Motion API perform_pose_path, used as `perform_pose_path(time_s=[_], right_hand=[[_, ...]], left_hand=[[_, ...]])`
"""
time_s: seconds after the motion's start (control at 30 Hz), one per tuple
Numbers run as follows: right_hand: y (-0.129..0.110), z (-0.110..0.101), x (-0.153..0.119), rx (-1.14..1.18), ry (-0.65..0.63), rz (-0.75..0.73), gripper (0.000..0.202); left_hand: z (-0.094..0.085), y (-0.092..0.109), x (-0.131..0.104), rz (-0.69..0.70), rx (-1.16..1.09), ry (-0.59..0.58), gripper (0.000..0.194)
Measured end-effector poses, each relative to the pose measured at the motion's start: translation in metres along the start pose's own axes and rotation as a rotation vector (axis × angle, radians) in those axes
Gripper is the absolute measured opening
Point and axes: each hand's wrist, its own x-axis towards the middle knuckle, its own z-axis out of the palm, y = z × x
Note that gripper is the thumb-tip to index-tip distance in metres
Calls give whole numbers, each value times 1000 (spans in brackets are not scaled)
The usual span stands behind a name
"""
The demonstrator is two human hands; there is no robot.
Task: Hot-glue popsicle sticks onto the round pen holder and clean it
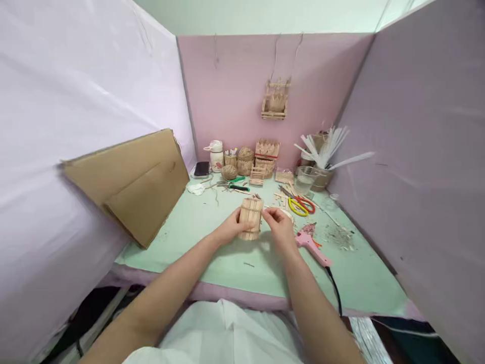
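Two hands (230, 226) (280, 226), stick cylinder (250, 216) between, table edge (242, 290) nearer

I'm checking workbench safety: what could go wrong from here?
The pink plastic glue gun lies close to the bare right hand; if hot, it could burn it. Its thin black cord runs over the light-green tabletop's front edge and might snag. The pale wooden-slat cylinder could slip from the left hand.

The left grip (232, 227) holds a stick cylinder (251, 215), right grip (280, 226) beside it.

The green table (189, 222) bears scissors (297, 199) and a glue gun (314, 248).
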Motion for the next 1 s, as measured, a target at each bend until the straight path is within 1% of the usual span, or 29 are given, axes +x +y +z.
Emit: perform_pose_path(time_s=[0.13, 0.23, 0.33, 0.43, 0.47, 0.53, 0.63, 0.7, 0.77, 0.87, 0.93, 1.0], right_hand=[[-3, -2, -1, -69, 25, -62, 23], [-10, -1, -9, -178, 15, -191, 18], [-16, 2, -23, -251, -83, -313, 16], [-19, 1, -37, -319, -207, -378, 14], [-19, -2, -40, -349, -220, -387, 13], [-19, -10, -45, -413, -187, -393, 15], [-20, -33, -46, -510, -25, -386, 20], [-19, -55, -44, -616, 116, -361, 25], [-16, -81, -42, -784, 208, -301, 32], [-7, -117, -43, -1100, 216, -232, 44], [1, -135, -46, -1292, 150, -175, 50], [8, -145, -49, -1421, 90, -138, 53]], left_hand=[[-1, -1, 2, 59, 146, 134, 68], [-2, 1, 3, 163, 273, 232, 65], [-2, 2, 4, 246, 307, 279, 67], [-3, 3, 4, 280, 322, 328, 68], [-3, 3, 5, 290, 326, 340, 69], [-4, 2, 5, 311, 326, 356, 70], [-6, 0, 6, 316, 303, 364, 71], [-7, 0, 7, 298, 296, 371, 69], [-8, -1, 7, 283, 300, 386, 69], [-9, -1, 7, 281, 299, 409, 70], [-9, -2, 7, 280, 291, 421, 70], [-9, -2, 7, 276, 280, 430, 69]])
